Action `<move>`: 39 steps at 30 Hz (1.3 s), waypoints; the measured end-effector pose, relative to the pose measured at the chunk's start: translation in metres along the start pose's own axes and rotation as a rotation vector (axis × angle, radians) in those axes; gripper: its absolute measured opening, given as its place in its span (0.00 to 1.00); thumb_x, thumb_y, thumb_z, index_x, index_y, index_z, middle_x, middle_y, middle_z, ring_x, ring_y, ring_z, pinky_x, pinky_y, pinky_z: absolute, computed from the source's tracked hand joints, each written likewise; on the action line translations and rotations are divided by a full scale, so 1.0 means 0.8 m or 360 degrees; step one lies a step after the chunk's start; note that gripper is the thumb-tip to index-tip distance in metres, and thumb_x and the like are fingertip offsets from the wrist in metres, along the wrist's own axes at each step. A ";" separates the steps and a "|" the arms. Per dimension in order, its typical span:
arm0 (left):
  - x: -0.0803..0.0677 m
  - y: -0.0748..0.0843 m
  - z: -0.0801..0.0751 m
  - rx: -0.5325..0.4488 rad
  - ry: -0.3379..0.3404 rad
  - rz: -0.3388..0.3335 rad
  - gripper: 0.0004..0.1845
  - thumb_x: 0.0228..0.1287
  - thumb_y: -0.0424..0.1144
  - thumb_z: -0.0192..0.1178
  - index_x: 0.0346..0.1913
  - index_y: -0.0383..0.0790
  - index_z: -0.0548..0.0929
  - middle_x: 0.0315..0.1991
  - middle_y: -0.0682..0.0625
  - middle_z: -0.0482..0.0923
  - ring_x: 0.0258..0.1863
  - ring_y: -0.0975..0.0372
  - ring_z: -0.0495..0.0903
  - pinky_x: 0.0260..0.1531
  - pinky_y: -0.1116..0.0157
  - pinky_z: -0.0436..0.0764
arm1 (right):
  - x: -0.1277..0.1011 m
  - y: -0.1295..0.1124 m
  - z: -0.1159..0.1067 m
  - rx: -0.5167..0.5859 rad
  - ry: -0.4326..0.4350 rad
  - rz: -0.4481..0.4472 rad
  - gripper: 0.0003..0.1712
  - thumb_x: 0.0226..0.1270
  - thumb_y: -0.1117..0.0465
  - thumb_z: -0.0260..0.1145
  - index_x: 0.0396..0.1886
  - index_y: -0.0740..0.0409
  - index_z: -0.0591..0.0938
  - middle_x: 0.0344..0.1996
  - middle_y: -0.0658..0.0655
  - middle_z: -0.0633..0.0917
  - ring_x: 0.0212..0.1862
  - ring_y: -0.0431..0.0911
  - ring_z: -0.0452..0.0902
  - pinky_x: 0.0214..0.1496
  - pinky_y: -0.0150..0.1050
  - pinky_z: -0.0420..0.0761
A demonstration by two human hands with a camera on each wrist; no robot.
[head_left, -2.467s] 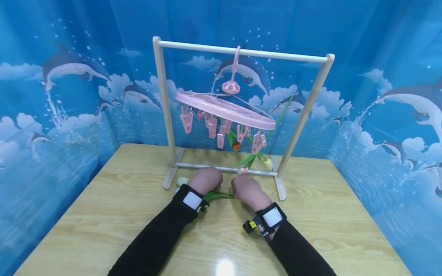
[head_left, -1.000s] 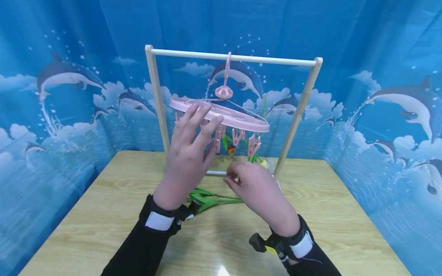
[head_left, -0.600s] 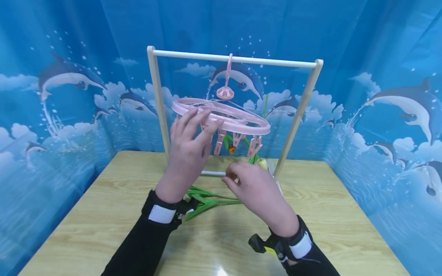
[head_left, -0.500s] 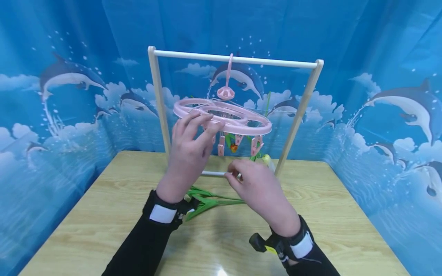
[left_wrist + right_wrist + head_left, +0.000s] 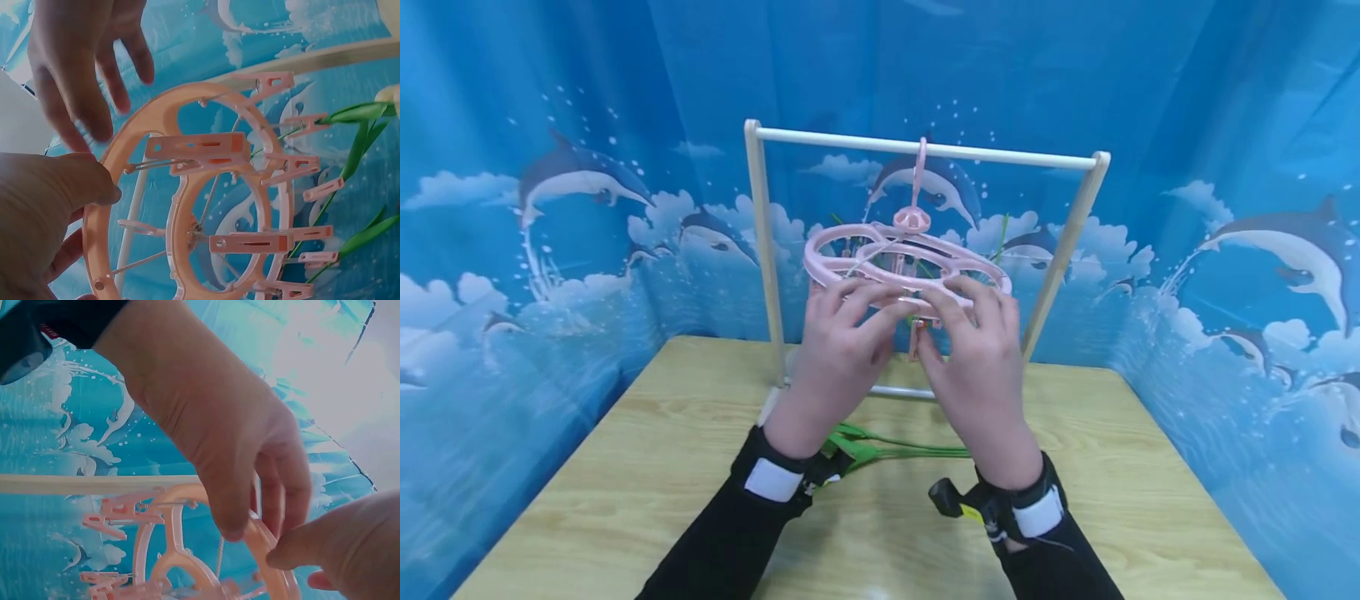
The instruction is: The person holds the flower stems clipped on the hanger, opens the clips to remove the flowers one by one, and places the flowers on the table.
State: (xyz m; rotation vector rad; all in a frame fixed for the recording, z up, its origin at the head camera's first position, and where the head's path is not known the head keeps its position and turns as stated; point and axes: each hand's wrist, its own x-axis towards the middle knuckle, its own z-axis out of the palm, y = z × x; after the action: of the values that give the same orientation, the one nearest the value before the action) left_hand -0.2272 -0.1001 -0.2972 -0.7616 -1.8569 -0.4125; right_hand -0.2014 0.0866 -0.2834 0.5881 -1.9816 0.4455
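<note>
A pink round clip hanger [image 5: 880, 250] hangs by its hook from the top bar of a wooden rack [image 5: 925, 150]. My left hand [image 5: 838, 350] is raised to the hanger's near rim; from below, its thumb [image 5: 69, 184] and fingers pinch the rim [image 5: 134, 128]. My right hand [image 5: 981, 358] is beside it, with relaxed fingers [image 5: 81, 69] lying over the same rim. A pink clip [image 5: 200, 150] hangs just past my thumb. Green flower stems [image 5: 356, 134] hang from clips on the hanger's far side.
Loose green stems [image 5: 887, 450] lie on the wooden table [image 5: 1112, 467] under my wrists. The rack's lower crossbar [image 5: 902, 392] runs behind my hands. Blue dolphin-print curtains [image 5: 1225, 250] close off the back and both sides of the table.
My right hand has risen from near the rack's lower bar up to the hanger rim beside my left hand. The hanger has tipped and now shows its open rings.
</note>
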 end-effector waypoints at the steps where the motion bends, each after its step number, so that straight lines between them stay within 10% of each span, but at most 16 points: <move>1: -0.001 0.002 0.001 -0.0008 -0.0006 0.0008 0.20 0.67 0.35 0.77 0.61 0.51 0.91 0.62 0.47 0.90 0.64 0.45 0.83 0.71 0.34 0.78 | 0.001 0.000 0.002 -0.0006 -0.0004 -0.0001 0.23 0.65 0.65 0.82 0.60 0.60 0.89 0.62 0.68 0.86 0.64 0.68 0.78 0.64 0.62 0.82; 13: 0.010 0.002 0.000 -0.0205 -0.0110 0.0058 0.18 0.67 0.32 0.77 0.58 0.42 0.90 0.57 0.46 0.90 0.61 0.51 0.85 0.70 0.55 0.84 | 0.001 0.023 0.013 0.0042 0.0055 0.0015 0.11 0.69 0.70 0.77 0.50 0.62 0.90 0.48 0.63 0.91 0.54 0.63 0.85 0.71 0.57 0.82; 24: 0.005 -0.024 -0.010 -0.0178 -0.0065 -0.0229 0.15 0.69 0.27 0.73 0.56 0.42 0.91 0.60 0.45 0.90 0.63 0.47 0.84 0.70 0.51 0.84 | -0.001 0.036 0.000 0.0126 0.0017 0.0109 0.11 0.70 0.70 0.76 0.51 0.62 0.90 0.49 0.64 0.89 0.52 0.63 0.82 0.58 0.56 0.84; 39: 0.004 0.004 -0.001 -0.0070 -0.0127 -0.0013 0.16 0.70 0.35 0.76 0.57 0.48 0.93 0.53 0.50 0.94 0.56 0.51 0.89 0.62 0.51 0.87 | -0.005 0.031 0.003 0.0046 0.0004 -0.0021 0.13 0.64 0.75 0.77 0.46 0.61 0.89 0.47 0.62 0.91 0.56 0.62 0.85 0.64 0.55 0.85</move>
State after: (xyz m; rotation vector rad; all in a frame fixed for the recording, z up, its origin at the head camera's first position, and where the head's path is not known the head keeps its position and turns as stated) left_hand -0.2254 -0.0976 -0.2938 -0.8111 -1.9316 -0.4350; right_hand -0.2158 0.1065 -0.2891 0.6180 -1.9707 0.4674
